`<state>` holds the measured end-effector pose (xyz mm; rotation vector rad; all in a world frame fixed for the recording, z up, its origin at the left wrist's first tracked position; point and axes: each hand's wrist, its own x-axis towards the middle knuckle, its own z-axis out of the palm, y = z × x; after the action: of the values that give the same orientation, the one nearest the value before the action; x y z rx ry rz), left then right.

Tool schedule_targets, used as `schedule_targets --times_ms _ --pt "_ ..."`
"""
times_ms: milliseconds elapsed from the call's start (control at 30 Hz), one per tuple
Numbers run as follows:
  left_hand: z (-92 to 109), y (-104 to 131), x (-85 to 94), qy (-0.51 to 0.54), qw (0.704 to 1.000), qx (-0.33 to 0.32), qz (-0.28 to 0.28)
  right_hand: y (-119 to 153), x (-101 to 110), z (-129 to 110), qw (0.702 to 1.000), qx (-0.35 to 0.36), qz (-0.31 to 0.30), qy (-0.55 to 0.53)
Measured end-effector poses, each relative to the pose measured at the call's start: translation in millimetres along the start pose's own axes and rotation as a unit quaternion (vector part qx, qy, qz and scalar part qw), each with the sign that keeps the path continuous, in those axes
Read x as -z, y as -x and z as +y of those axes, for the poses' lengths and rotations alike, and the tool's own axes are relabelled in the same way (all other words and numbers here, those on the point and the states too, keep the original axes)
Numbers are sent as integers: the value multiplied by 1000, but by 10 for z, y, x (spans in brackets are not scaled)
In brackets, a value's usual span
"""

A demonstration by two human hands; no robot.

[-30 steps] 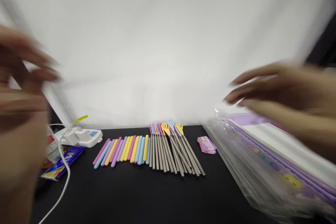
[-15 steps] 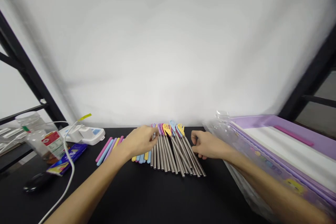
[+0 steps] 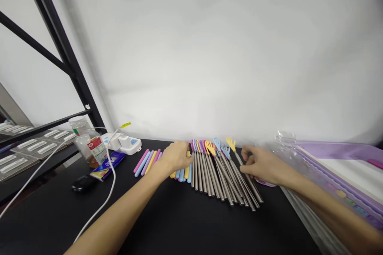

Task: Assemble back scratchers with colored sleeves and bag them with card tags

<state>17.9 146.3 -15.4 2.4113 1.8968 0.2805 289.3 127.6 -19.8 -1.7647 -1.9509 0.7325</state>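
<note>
Flat black worktop (image 3: 179, 223), carrying the fan of slim silvery metal rods with coloured hand-shaped heads (image 3: 220, 177), some rods crossing. Rods look light and stiff, probably slick and ready to roll; pinch them mid-shaft. Thin-pronged heads likely flex, so not a good hold. Just left of the fan, the row of pink, blue, purple and yellow rounded sticks (image 3: 149, 162): likely smooth, light plastic, best pinched round the middle.

Left hand (image 3: 176, 157) covers the row's right part, beside the fan's left edge; fingers bunched close together, can't tell if clamped on a stick. Right hand (image 3: 261, 165) is at the fan's right edge; fingers curled, thumb overlapping the outermost rod below its yellow pronged head (image 3: 231, 144). Gripped or only touched, can't tell.
</note>
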Motion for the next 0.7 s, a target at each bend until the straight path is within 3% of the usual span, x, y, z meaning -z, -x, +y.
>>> schedule_targets --times_ms 167,400,533,633,700 --pt "36 -33 -96 -5 999 28 22 7 118 -50 999 38 31 -5" --pt "20 -56 -226 28 996 55 57 33 93 -67 998 50 26 -30" --pt "25 -63 -188 89 993 51 64 57 103 -104 997 41 20 -58" --pt "49 -63 -41 201 978 1 47 77 116 -143 985 17 -9 -171" --pt "87 -40 78 344 936 -57 41 111 112 -183 962 14 -1 -274"
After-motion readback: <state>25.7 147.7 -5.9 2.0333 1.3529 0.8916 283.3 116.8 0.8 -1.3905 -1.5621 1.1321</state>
